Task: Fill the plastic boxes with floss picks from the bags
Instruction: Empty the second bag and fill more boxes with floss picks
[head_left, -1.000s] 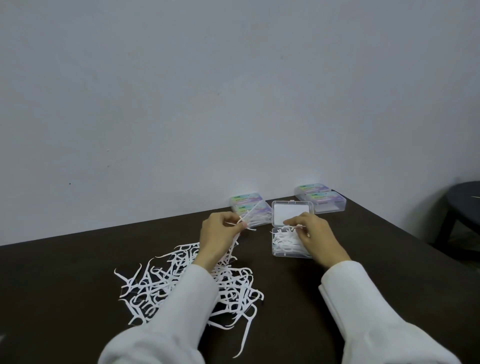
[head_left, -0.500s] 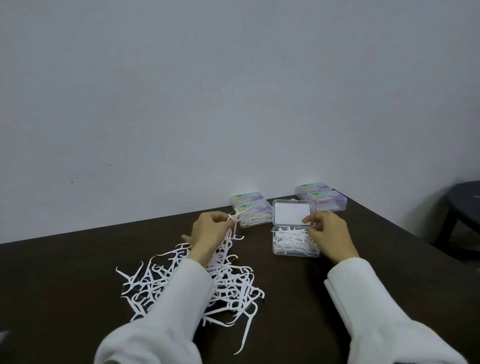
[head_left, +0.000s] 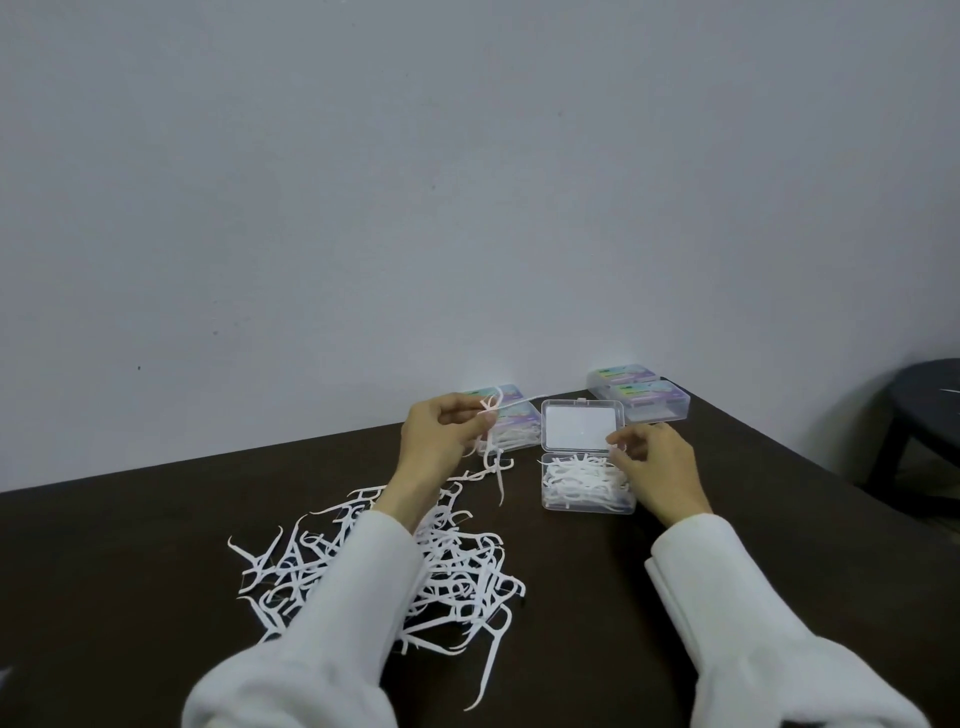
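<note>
My left hand (head_left: 441, 441) pinches a few floss picks (head_left: 496, 415) between thumb and fingertips, lifted above the far end of the loose pile (head_left: 395, 571) on the dark table (head_left: 675, 597), with more picks dangling below. My right hand (head_left: 657, 467) hovers at the right edge of the open clear box (head_left: 587, 488), fingers loosely curled and holding nothing I can see, the lid (head_left: 581, 423) standing upright behind. Bare tabletop lies between pile and box; closed filled boxes (head_left: 641, 397) sit along the far edge by the wall (head_left: 467, 182).

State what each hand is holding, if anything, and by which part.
The left hand pinches a few floss picks near their heads, with others dangling below. The right hand holds nothing, its fingers curled beside the open box.
</note>
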